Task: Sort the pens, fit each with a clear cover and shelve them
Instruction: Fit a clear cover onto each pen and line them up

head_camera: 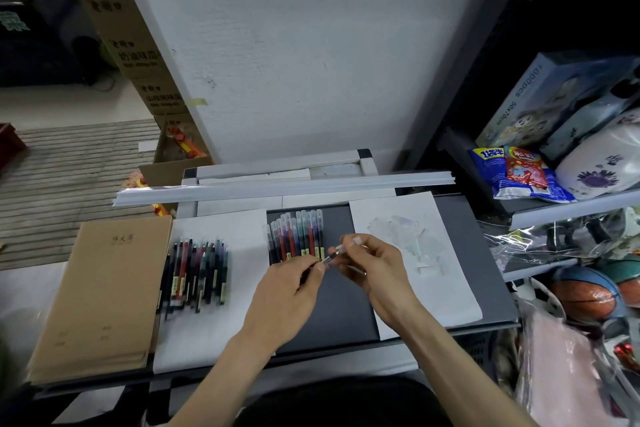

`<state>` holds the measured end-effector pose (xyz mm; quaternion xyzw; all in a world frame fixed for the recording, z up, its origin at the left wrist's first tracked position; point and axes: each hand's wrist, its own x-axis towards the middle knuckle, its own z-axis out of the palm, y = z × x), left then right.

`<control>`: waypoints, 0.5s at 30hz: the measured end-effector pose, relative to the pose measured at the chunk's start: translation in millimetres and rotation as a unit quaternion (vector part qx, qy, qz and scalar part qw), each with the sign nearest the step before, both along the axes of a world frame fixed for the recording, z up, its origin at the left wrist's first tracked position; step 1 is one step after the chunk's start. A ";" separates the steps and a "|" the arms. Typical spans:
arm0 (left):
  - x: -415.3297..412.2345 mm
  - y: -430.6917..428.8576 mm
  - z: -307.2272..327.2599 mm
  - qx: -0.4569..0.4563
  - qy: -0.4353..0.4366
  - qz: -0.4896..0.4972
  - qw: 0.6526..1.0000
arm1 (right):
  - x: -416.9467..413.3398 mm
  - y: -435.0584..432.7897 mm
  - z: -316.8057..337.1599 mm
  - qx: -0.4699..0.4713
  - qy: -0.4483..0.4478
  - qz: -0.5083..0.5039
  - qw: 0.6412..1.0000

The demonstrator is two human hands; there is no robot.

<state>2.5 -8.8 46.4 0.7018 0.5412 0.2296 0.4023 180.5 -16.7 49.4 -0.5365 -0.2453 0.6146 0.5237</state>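
Observation:
My left hand [294, 288] grips a dark pen [320, 263] whose tip points up and right. My right hand [370, 260] pinches a clear cover [346, 245] right at that tip. Behind the hands, a row of several capped pens [298, 236] lies side by side on the dark tray [339, 308]. Further left, several uncapped pens [195, 270] lie in a loose bunch on a white sheet [207, 333]. A pile of clear covers [408, 236] rests on another white sheet [446, 295] to the right.
A stack of brown notebooks [104, 291] lies at the left. A long white rail [284, 185] crosses the back of the work surface. Shelves on the right hold boxes [543, 97], snack bags [519, 173] and balls [585, 295]. Cardboard boxes [138, 55] stand at the back left.

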 end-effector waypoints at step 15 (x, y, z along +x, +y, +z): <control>11.8 7.9 2.2 -0.131 -0.111 0.007 0.985 | -4.6 -1.6 -12.2 0.047 0.011 0.060 0.997</control>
